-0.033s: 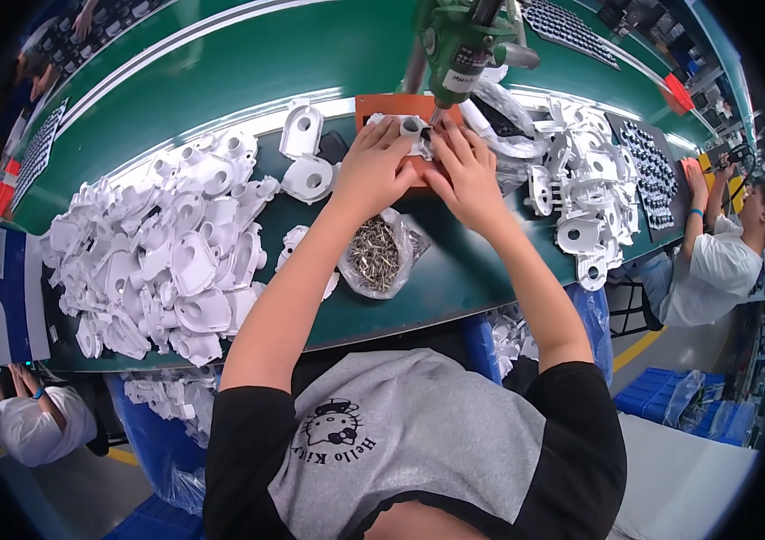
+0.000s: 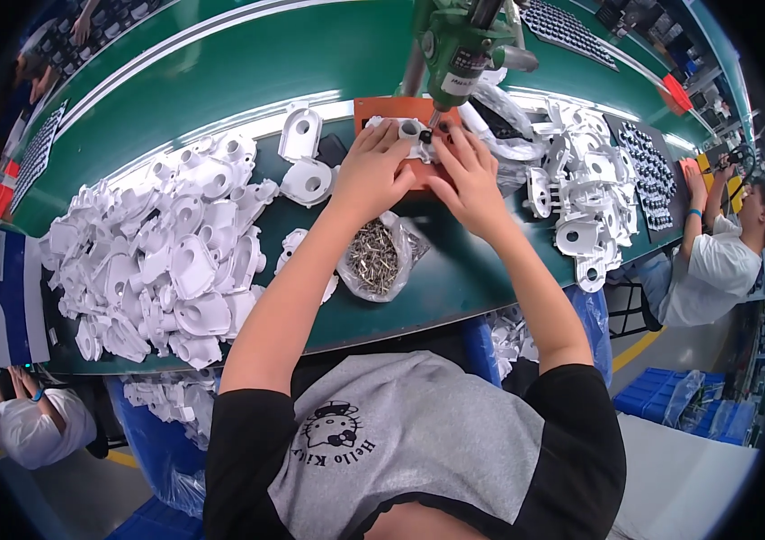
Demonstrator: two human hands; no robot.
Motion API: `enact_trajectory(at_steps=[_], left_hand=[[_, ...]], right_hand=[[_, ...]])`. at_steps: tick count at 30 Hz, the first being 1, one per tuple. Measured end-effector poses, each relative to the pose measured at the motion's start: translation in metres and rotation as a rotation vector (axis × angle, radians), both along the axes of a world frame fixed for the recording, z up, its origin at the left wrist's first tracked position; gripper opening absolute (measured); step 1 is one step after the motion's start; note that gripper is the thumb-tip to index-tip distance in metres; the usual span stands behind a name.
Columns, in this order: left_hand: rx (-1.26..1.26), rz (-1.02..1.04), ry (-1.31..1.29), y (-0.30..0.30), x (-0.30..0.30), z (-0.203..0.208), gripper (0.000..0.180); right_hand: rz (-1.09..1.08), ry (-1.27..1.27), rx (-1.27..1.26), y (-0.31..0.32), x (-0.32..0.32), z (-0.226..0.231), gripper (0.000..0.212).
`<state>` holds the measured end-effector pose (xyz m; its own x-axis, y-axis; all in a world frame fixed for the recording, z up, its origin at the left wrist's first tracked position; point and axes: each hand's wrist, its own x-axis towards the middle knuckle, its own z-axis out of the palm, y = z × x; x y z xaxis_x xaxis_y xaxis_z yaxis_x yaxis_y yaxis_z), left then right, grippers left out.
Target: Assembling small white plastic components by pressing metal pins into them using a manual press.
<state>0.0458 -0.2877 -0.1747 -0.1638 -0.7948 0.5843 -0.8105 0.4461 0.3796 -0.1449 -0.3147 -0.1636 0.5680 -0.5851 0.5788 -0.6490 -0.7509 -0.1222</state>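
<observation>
One left hand [image 2: 371, 171] and one right hand [image 2: 470, 175] rest on a white part [image 2: 413, 129], on the orange base [image 2: 368, 107] under the green machine [image 2: 456, 58]; how closed each grip is cannot be told

Blue crates [image 2: 655, 396], yellow floor stripe [image 2: 639, 348]

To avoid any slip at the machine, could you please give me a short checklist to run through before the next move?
1. Left hand on the white moulded plastic part: ok.
2. White moulded plastic part over the rectangular orange block: ok.
3. Part fully seated: cannot tell, hands cover much of it.
4. Right hand well clear of the narrow tip of the green metal machine: not ok, fingers lie close beside it.
5. Clear plastic bag of small silvery metal pieces open: ok.
</observation>
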Motion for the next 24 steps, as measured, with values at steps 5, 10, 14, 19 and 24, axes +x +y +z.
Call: enact_trajectory(at_steps=[5, 10, 14, 19, 24], left_hand=[[0.013, 0.034, 0.005, 0.007, 0.007, 0.002, 0.025], [-0.006, -0.005, 0.014, 0.001, -0.005, 0.007, 0.025], [0.016, 0.022, 0.02, 0.003, 0.0, 0.0, 0.025], [-0.006, 0.015, -0.02, 0.004, 0.001, 0.001, 0.027], [0.023, 0.006, -0.036, 0.006, 0.0, 0.008, 0.029]], right_hand=[[-0.074, -0.817, 0.327, -0.069, -0.042, 0.059, 0.036], [0.224, -0.852, 0.05, -0.271, -0.046, 0.187, 0.044], [0.629, -0.862, 0.645, -0.267, 0.02, 0.202, 0.033], [0.341, -1.025, 0.28, -0.174, 0.024, 0.287, 0.034], [-0.121, -0.566, -0.486, 0.016, -0.068, 0.212, 0.008]])
